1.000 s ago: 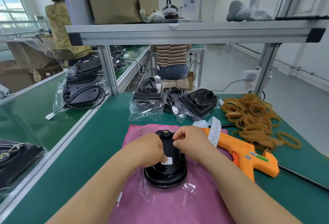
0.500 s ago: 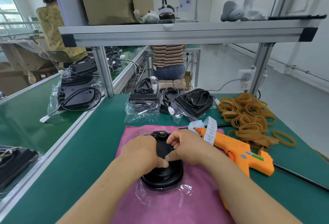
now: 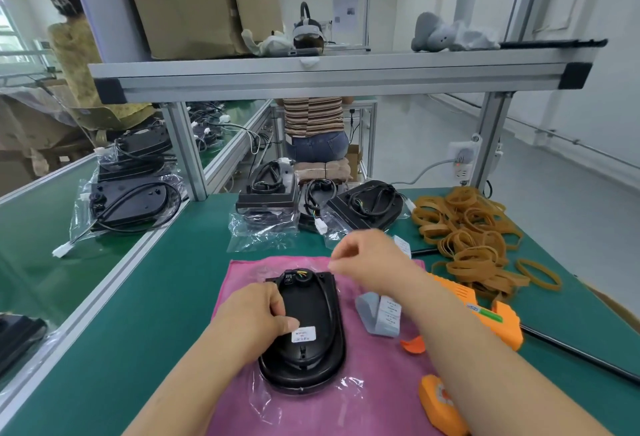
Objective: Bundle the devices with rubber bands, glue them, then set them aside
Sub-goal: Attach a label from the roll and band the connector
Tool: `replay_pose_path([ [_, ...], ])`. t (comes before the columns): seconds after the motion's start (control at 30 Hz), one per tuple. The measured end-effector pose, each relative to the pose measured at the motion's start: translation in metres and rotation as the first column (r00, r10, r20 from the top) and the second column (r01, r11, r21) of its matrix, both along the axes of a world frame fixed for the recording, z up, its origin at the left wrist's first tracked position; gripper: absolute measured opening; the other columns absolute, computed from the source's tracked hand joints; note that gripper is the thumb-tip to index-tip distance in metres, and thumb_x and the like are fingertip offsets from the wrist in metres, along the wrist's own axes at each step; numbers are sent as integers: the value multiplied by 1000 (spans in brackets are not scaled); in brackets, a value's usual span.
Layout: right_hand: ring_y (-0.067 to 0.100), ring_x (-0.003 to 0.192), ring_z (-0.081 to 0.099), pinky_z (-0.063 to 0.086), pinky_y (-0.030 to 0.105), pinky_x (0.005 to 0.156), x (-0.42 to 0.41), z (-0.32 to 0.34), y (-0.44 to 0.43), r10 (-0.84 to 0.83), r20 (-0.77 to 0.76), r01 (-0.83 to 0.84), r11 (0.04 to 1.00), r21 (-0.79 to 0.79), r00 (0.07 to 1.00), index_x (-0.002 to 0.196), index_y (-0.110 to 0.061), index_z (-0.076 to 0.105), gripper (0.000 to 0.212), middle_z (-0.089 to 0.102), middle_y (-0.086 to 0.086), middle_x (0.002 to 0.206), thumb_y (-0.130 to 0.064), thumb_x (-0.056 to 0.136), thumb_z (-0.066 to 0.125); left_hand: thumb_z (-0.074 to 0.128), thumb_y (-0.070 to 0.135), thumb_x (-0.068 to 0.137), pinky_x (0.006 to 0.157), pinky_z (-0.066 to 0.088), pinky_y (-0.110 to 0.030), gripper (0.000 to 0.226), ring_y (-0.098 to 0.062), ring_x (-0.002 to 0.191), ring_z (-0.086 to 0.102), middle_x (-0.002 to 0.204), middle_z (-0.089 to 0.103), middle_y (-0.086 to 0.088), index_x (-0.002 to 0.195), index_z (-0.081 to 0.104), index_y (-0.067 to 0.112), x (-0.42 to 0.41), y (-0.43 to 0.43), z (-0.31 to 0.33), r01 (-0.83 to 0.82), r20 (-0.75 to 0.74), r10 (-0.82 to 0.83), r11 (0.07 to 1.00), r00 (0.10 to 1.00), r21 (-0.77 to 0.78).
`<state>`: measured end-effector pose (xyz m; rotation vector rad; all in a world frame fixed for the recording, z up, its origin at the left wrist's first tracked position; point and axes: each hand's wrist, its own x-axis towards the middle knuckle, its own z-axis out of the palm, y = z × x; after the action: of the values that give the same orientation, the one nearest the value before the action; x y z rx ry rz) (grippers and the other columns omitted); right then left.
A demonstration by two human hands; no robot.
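A black oval device (image 3: 308, 335) lies on a clear plastic bag over a pink cloth (image 3: 311, 408). A white label (image 3: 304, 334) is stuck on its back. My left hand (image 3: 254, 314) rests on the device's left side, thumb pressing beside the label. My right hand (image 3: 363, 259) hovers above the cloth's far edge, fingers curled, motion-blurred; I cannot tell if it pinches anything. An orange glue gun (image 3: 485, 318) lies to the right, partly under my right forearm. A pile of tan rubber bands (image 3: 467, 234) sits at the far right.
A grey strip of labels (image 3: 379, 312) lies on the cloth beside the device. Several bagged black devices (image 3: 266, 200) with cables stand at the back. More bagged devices (image 3: 128, 200) lie on the left bench. An aluminium shelf (image 3: 311, 75) spans overhead. An orange piece (image 3: 440, 401) lies at front right.
My right hand lifted off the device and moved up and away to the far right. The white label now shows on the device. My left hand stays on the device.
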<state>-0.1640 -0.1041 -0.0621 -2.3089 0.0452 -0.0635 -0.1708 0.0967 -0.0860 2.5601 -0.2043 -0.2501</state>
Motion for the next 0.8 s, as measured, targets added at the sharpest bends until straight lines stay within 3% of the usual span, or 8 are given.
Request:
replay_pose_path([
  [0.1, 6, 71, 61, 54, 31, 73, 21, 3, -33, -268, 167, 267, 963, 33, 949, 70, -28, 65, 17, 68, -13, 80, -17, 83, 64, 74, 29, 85, 57, 37, -24, 22, -6, 61, 49, 65, 54, 11, 73, 57, 23, -2, 1, -2, 3, 30, -3, 1000, 1000, 19],
  [0.17, 16, 90, 62, 51, 33, 80, 37, -2, -60, -418, 191, 420, 907, 29, 888, 95, -23, 69, 14, 69, -4, 103, -16, 88, 59, 70, 28, 88, 58, 38, -26, 20, -7, 62, 51, 66, 55, 11, 74, 56, 23, -3, 0, -3, -4, 51, 2, 1000, 999, 27],
  [0.2, 22, 101, 60, 49, 33, 83, 45, -6, -73, -469, 161, 474, 880, 8, 868, 111, -19, 66, 25, 66, 2, 113, -15, 88, 57, 69, 28, 88, 58, 39, -26, 20, -8, 62, 51, 65, 56, 10, 74, 56, 23, -3, 1, -4, -8, 58, 7, 1000, 998, 19],
  [0.3, 37, 119, 49, 48, 43, 96, 66, -21, -103, -501, -21, 480, 841, -251, 865, 135, -18, 52, 48, 53, 17, 131, -13, 87, 51, 68, 31, 89, 55, 36, -24, 20, -5, 56, 49, 57, 53, 9, 74, 58, 23, -7, 2, -4, -43, 75, 47, 998, 996, -48],
  [0.4, 36, 130, 36, 41, 47, 103, 75, -34, -115, -501, -103, 373, 751, -545, 859, 149, -25, 34, 63, 38, 16, 142, -16, 90, 54, 69, 31, 88, 62, 42, -28, 17, -6, 64, 54, 65, 58, 9, 74, 61, 28, -11, 3, -2, -126, 176, 157, 976, 972, -177],
  [0.53, 31, 127, 42, 41, 46, 100, 82, -48, -131, -413, 5, 294, 638, -712, 910, 143, -22, 41, 51, 47, 9, 139, -17, 94, 51, 70, 27, 86, 66, 42, -28, 15, -1, 69, 55, 81, 60, 16, 74, 65, 34, -15, 4, 6, -153, 249, 270, 901, 930, -405],
  [0.7, 24, 113, 53, 45, 37, 89, 88, -51, -142, -336, 108, 284, 533, -797, 936, 119, -24, 60, 32, 60, 3, 121, -15, 91, 49, 71, 27, 85, 57, 37, -22, 17, 2, 56, 50, 65, 59, 22, 77, 65, 41, -17, -1, 8, -159, 203, 283, 866, 937, -474],
  [0.8, 22, 107, 57, 47, 32, 82, 88, -52, -146, -339, 129, 301, 525, -796, 932, 110, -22, 63, 26, 60, 3, 117, -12, 90, 49, 71, 30, 85, 56, 36, -20, 15, 3, 56, 49, 61, 56, 22, 77, 66, 41, -16, -4, 6, -179, 169, 299, 846, 939, -503],
])
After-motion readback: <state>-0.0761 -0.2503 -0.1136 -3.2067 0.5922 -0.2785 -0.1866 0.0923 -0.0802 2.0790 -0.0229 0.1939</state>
